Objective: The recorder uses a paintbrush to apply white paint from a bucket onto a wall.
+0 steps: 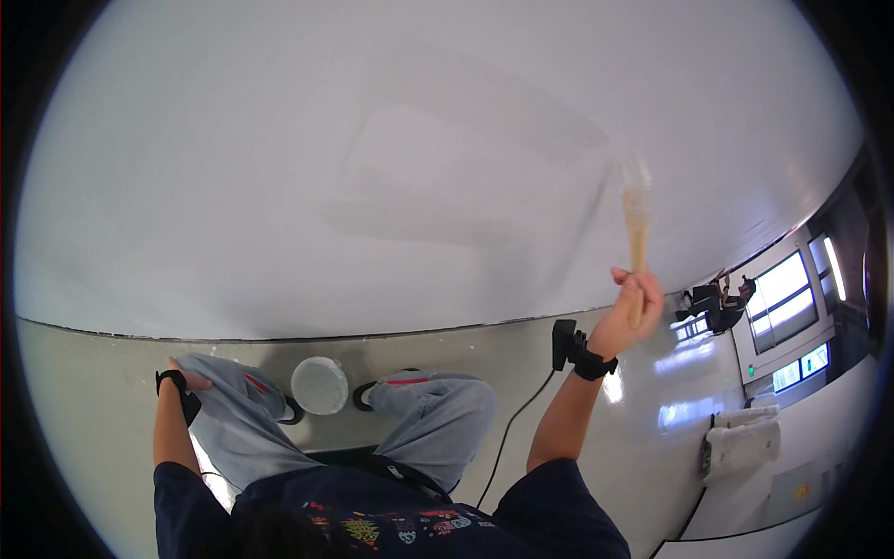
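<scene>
Near a smooth white wall [419,168], our right grip [643,303] clasps a slim, pale wooden brush [638,238]; our left grip [193,380] we can't judge.

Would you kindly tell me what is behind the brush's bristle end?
The white wall, with darker grey patches to the left of the brush in the right hand. The spot directly behind the bristles is covered, so its state cannot be seen.

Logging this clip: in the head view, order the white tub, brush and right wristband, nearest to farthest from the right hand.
1. Brush: held in the right hand.
2. Right wristband: on that wrist.
3. White tub: floor, between the feet.
</scene>
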Available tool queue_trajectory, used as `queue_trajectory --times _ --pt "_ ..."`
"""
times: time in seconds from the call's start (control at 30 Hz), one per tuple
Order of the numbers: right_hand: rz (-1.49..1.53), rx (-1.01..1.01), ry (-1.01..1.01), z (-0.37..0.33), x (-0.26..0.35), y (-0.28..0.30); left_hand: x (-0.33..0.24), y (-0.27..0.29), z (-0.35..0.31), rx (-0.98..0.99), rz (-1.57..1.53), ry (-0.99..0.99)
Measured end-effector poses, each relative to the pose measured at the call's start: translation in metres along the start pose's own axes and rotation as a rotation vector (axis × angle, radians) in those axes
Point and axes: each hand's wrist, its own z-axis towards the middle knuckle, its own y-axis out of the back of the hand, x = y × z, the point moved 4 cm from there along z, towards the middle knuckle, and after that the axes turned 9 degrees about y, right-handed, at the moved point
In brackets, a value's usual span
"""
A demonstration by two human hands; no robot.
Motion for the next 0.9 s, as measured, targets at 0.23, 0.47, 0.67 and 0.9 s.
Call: queue_trajectory --times 0.23,0.47,0.67,0.9 --pt "-0.224 0.275 -0.152 -0.022 -0.013 -0.024 0.006 -0.006 0.027 -0.036 -0.048 -0.019" --pt "-0.17 0.512 -0.161 -0.095 -0.022 -0.015 0.002 0.001 0.007 -0.08 0.017 -0.005" --pt "-0.215 0.732 -0.637 -0.132 -0.051 -0.007 0.004 0.0 0.015 -0.073 -0.059 -0.013" --pt "0.048 0.164 -0.548 -0.036 -0.027 -0.023 0.007 -0.005 0.025 -0.077 -0.103 -0.015"
